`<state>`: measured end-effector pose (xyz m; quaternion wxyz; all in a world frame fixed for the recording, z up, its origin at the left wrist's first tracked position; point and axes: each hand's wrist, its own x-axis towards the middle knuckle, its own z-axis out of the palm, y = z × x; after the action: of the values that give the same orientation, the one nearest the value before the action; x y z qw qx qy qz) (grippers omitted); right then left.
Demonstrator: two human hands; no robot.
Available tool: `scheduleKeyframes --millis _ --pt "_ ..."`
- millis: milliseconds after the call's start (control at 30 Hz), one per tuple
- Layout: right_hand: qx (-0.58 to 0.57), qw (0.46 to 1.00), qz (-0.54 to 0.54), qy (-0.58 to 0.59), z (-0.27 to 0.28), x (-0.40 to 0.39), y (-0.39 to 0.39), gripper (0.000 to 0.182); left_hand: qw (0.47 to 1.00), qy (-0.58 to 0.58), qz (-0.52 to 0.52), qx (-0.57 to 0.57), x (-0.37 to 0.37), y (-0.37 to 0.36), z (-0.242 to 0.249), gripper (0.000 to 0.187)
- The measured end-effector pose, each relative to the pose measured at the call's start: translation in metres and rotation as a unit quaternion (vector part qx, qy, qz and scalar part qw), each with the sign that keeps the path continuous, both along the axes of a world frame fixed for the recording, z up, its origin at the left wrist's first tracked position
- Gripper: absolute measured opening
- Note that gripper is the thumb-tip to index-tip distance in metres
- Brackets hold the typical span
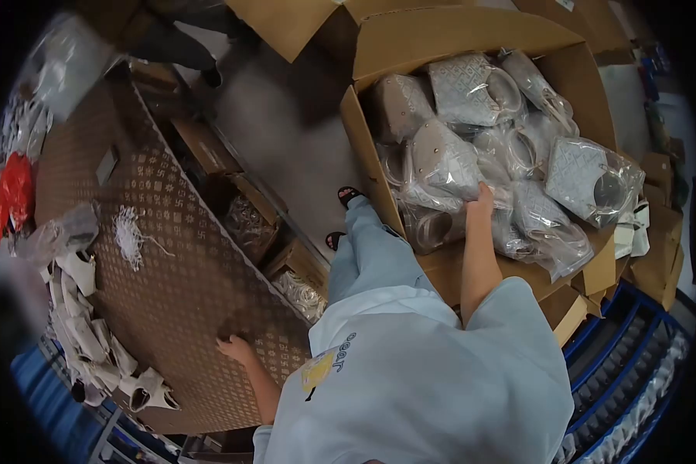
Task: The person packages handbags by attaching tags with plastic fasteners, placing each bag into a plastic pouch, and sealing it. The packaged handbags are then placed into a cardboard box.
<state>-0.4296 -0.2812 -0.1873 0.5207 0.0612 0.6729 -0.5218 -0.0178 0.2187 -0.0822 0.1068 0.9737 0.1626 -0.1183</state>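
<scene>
My left hand rests on the brown patterned table cover, its fingers apart and nothing in them. My right hand reaches into a large open cardboard box. Its fingers are closed at the lower edge of a plastic-wrapped handbag, partly hidden by the hand itself. Several more pale handbags in clear plastic fill the box around it, among them a patterned handbag at the right and another handbag at the back.
On the table lie a pile of white strings, a small flat grey object, a row of cream-coloured pieces and a red plastic bag. Open cartons stand under the table's edge. A blue rack is at the lower right. Another person's leg shows at the upper left.
</scene>
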Motion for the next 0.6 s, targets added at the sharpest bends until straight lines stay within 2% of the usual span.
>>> scheduleKeyframes --millis 33,100,133,200,233,300,367,433,500,533,567,600 --pt "-0.003 1.000 0.013 -0.005 0.021 0.013 0.003 0.049 0.999 -0.004 -0.008 -0.040 -0.007 -0.021 0.017 0.057" --pt "-0.179 0.956 0.153 0.177 0.071 0.044 0.022 0.045 0.989 -0.031 -0.047 -0.133 -0.013 -0.030 0.025 0.058" --pt "-0.189 0.953 0.167 0.168 0.093 0.056 0.026 0.045 0.978 -0.057 -0.079 -0.185 -0.014 -0.028 0.024 0.059" --pt "-0.216 0.855 0.400 0.250 0.138 0.079 0.038 0.044 0.925 -0.087 -0.032 -0.369 -0.021 -0.055 0.046 0.059" --pt "-0.233 0.846 0.415 0.239 0.157 0.098 0.044 0.044 0.899 -0.109 -0.043 -0.423 -0.023 -0.064 0.058 0.059" --pt "-0.284 0.674 0.655 0.188 0.194 0.151 0.065 0.047 0.838 -0.163 -0.049 -0.518 -0.021 -0.079 0.093 0.062" --pt "-0.363 0.555 0.746 0.064 0.231 0.215 0.103 0.047 0.781 -0.219 -0.060 -0.581 -0.003 -0.073 0.128 0.069" --pt "-0.533 0.327 0.779 0.046 0.253 0.278 0.138 0.037 0.752 -0.284 -0.044 -0.594 0.011 -0.052 0.165 0.074" --pt "-0.572 0.240 0.780 -0.080 0.260 0.331 0.188 0.035 0.610 -0.296 -0.143 -0.721 0.016 -0.028 0.204 0.069" --pt "-0.526 0.236 0.798 -0.175 0.257 0.354 0.214 0.037 0.604 -0.327 -0.128 -0.715 0.014 -0.004 0.206 0.069" --pt "-0.469 0.235 0.810 -0.261 0.254 0.372 0.238 0.039 0.596 -0.326 -0.071 -0.730 0.014 0.029 0.206 0.064" --pt "-0.438 0.209 0.831 -0.270 0.256 0.391 0.257 0.038 0.586 -0.315 -0.017 -0.746 0.013 0.058 0.204 0.059"
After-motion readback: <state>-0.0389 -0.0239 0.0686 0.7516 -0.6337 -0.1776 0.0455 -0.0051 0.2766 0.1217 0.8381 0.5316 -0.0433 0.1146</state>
